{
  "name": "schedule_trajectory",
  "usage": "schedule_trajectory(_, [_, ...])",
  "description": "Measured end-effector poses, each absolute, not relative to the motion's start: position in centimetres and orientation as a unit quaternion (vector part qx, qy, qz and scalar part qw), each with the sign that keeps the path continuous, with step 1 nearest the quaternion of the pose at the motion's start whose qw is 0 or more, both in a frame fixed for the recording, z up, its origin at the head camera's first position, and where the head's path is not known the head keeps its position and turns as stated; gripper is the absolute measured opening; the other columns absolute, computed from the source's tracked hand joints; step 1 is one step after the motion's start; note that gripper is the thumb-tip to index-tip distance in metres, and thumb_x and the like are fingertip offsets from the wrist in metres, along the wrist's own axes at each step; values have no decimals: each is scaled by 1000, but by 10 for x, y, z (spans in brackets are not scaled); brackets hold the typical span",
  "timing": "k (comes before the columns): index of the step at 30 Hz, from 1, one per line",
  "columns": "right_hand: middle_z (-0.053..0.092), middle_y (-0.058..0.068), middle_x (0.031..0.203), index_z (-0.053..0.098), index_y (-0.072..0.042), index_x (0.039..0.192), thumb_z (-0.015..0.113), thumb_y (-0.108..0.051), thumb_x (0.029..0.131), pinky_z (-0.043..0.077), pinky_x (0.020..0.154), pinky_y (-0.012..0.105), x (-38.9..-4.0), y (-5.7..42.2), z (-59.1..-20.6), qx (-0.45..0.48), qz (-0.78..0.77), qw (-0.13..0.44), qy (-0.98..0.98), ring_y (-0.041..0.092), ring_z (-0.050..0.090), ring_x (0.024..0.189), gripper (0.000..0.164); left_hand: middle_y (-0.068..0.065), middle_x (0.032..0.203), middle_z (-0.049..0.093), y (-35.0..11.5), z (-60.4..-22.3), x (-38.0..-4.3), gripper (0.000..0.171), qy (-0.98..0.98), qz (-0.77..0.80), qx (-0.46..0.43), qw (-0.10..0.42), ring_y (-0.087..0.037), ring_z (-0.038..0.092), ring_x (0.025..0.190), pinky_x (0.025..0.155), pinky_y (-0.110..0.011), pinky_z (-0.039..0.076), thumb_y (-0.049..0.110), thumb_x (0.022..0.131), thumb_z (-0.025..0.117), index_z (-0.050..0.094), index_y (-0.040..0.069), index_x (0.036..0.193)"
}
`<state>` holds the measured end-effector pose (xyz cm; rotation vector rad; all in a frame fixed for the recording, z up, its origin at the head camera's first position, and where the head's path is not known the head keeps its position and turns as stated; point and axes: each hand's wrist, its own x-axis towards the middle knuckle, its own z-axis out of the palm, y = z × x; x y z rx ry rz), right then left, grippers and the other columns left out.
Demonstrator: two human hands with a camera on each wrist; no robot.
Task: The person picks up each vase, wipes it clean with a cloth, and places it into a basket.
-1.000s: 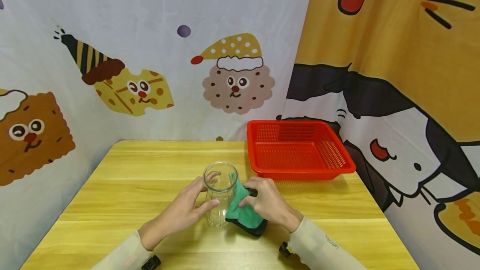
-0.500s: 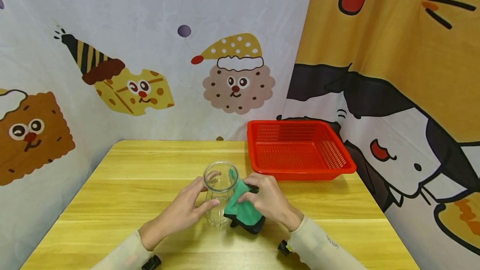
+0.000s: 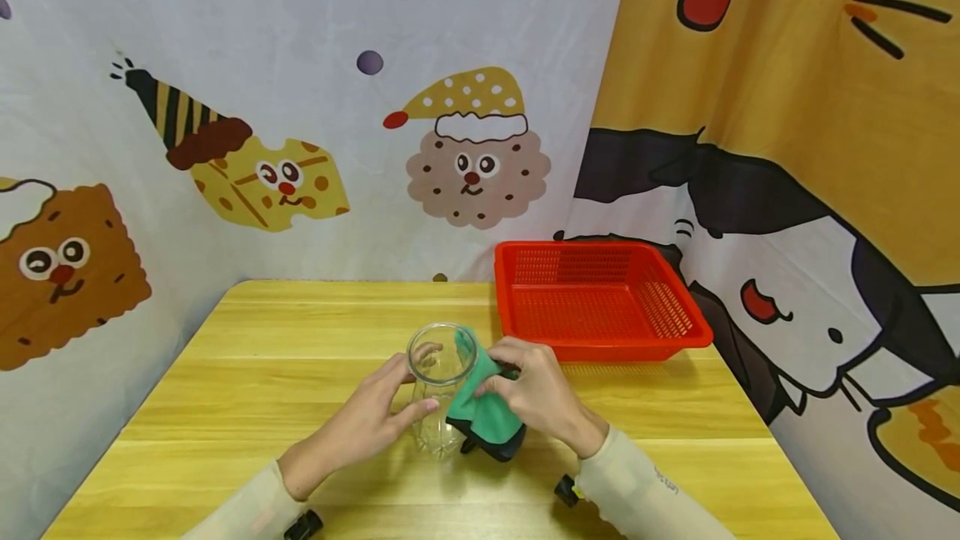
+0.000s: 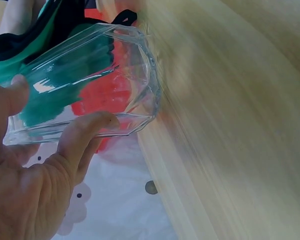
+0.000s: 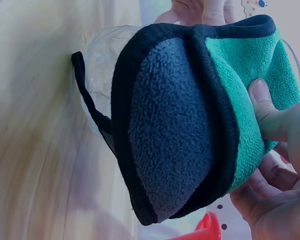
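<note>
A clear glass jar (image 3: 437,437) with a wide round mouth stands upright on the table, its lower walls faceted. My left hand (image 3: 360,423) grips its left side, thumb in front and fingers around the back. Between the fingers and thumb of my right hand (image 3: 546,397) is a folded cleaning cloth (image 3: 491,422), green on one face, dark grey on the other. The cloth lies along the jar's right wall; through the glass (image 4: 140,95) its green face shows in the left wrist view. A black hanging loop (image 5: 87,97) sticks out from the cloth's black edging in the right wrist view.
A red perforated plastic basket (image 3: 592,351) sits at the back right of the wooden table (image 3: 300,323), just beyond my right hand. Curtains (image 3: 360,215) with cartoon prints hang behind the table and along its sides.
My right hand has shifted the cloth slightly up and away along the jar's right side. The jar and my left hand have stayed in place.
</note>
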<state>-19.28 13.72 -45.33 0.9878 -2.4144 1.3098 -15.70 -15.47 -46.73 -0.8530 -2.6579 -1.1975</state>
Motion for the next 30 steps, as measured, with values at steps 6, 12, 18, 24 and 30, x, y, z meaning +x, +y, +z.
schedule_trajectory(6, [86, -1, 106, 90, -13, 111, 97, 0, 92, 73, 81, 25, -192, 137, -451, 332, 453, 123, -818, 6, 78, 94, 24, -9, 155, 73, -156, -468, -158, 70, -873, -389, -287, 59, -25, 78, 131, 115, -57, 69, 22, 112, 81, 50, 16, 174])
schedule_trajectory(12, [85, -3, 107, 90, -15, 114, 96, 1, 93, 75, 85, 27, -189, 139, -449, 313, 484, 106, -810, 7, 81, 96, 27, -11, 157, 72, -155, -469, -157, 67, -871, -392, -290, 53, -27, 78, 133, 116, -59, 68, 26, 114, 79, 51, 16, 174])
schedule_trajectory(18, [84, -1, 109, 89, -15, 118, 95, 0, 95, 76, 90, 28, -189, 140, -446, 310, 504, 92, -801, 10, 84, 99, 27, -9, 158, 71, -155, -469, -157, 66, -874, -389, -285, 52, -28, 78, 134, 117, -60, 68, 31, 115, 78, 52, 18, 173])
schedule_trajectory(24, [84, 0, 111, 88, -14, 119, 96, -4, 95, 76, 87, 30, -191, 140, -446, 311, 510, 78, -798, 10, 84, 98, 27, -12, 157, 72, -154, -468, -157, 67, -875, -388, -285, 55, -27, 78, 133, 116, -60, 68, 21, 113, 80, 52, 11, 173])
schedule_trajectory(30, [82, 1, 112, 87, -13, 118, 96, -6, 95, 77, 88, 32, -191, 140, -447, 313, 500, 68, -805, 9, 83, 99, 26, -12, 156, 73, -154, -470, -157, 66, -875, -385, -287, 61, -27, 78, 133, 116, -60, 68, 26, 113, 80, 53, 11, 172])
